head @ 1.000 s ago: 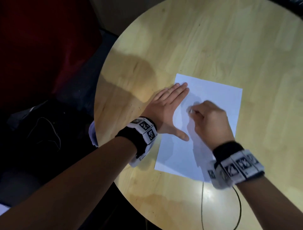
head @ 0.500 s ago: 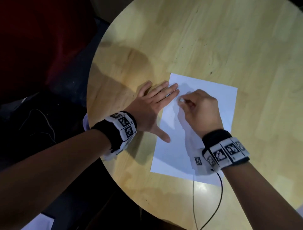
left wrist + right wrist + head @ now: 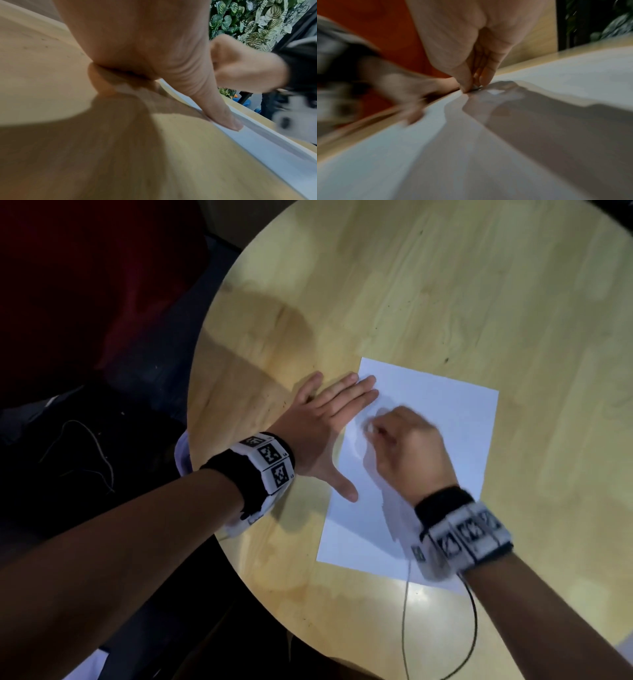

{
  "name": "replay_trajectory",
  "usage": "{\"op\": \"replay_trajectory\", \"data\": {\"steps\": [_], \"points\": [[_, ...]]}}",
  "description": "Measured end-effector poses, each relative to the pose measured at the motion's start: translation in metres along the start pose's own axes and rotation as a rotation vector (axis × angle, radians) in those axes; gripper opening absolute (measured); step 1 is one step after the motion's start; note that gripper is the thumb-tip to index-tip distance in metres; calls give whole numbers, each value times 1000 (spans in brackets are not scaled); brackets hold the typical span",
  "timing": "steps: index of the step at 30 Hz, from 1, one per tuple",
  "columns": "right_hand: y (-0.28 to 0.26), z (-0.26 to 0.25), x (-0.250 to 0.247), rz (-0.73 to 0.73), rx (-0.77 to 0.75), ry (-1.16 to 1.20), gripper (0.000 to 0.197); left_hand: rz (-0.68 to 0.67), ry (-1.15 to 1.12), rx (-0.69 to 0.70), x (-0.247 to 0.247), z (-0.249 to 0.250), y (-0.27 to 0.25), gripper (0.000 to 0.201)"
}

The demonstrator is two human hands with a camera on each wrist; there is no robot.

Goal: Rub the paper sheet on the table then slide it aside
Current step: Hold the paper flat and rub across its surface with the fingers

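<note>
Your paper sheet lies flat on the round bench, toward its near edge, long axis running from you slightly leftward toward the far side. Your left hand is spread flat, fingertips and thumb pinning the sheet's left edge, palm on bare wood. Your right hand sits mid-sheet, fingers bunched and pinching something small and blurred against the paper. The right hand is nearer for rubbing; open bench for the slide lies right and far.
</note>
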State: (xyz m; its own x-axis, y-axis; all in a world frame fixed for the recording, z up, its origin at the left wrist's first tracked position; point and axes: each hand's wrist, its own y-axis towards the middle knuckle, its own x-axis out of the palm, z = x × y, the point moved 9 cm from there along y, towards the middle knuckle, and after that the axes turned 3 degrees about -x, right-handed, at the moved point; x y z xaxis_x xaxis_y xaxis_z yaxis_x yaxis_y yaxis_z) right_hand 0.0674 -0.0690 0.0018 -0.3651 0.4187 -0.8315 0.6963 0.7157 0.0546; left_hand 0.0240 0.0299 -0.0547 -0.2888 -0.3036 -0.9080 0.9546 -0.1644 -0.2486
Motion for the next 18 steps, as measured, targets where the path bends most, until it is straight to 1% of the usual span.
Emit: {"op": "replay_trajectory", "data": {"steps": [2, 3, 4, 5, 6, 9, 11, 12, 15, 16, 17, 18], "points": [[-44, -23, 11, -135, -46, 71, 10, -11, -7, -7, 0, 0, 0, 156], [-57, -30, 14, -198, -71, 99, 12, -20, -7, -12, 1, 0, 0, 157], [-59, -32, 14, -235, -94, 109, 14, -23, -2, -15, 0, 1, 0, 158], [-49, -28, 15, -241, -108, 95, 17, -22, 2, -12, 0, 2, 0, 159], [-32, -20, 13, -205, -108, 65, 18, -23, 1, -7, 0, 2, 1, 159], [19, 4, 0, -17, -24, -29, 11, -53, -1, -21, 1, 2, 0, 160], [16, 2, 2, 19, -6, -24, 11, -66, -13, -31, 0, 1, 0, 160], [1, -5, 5, -7, -22, -8, 11, -60, -11, -33, 0, 1, 1, 160], [-56, -28, 13, -154, -56, 73, 10, -46, 5, -39, 1, 1, 1, 160], [-63, -32, 12, -182, -66, 81, 10, -43, 10, -39, 1, 1, 1, 161], [-57, -29, 11, -188, -74, 75, 10, -41, 15, -38, 0, 1, 0, 161], [-43, -21, 9, -160, -66, 54, 9, -41, 18, -32, 0, 2, 1, 161]]}}
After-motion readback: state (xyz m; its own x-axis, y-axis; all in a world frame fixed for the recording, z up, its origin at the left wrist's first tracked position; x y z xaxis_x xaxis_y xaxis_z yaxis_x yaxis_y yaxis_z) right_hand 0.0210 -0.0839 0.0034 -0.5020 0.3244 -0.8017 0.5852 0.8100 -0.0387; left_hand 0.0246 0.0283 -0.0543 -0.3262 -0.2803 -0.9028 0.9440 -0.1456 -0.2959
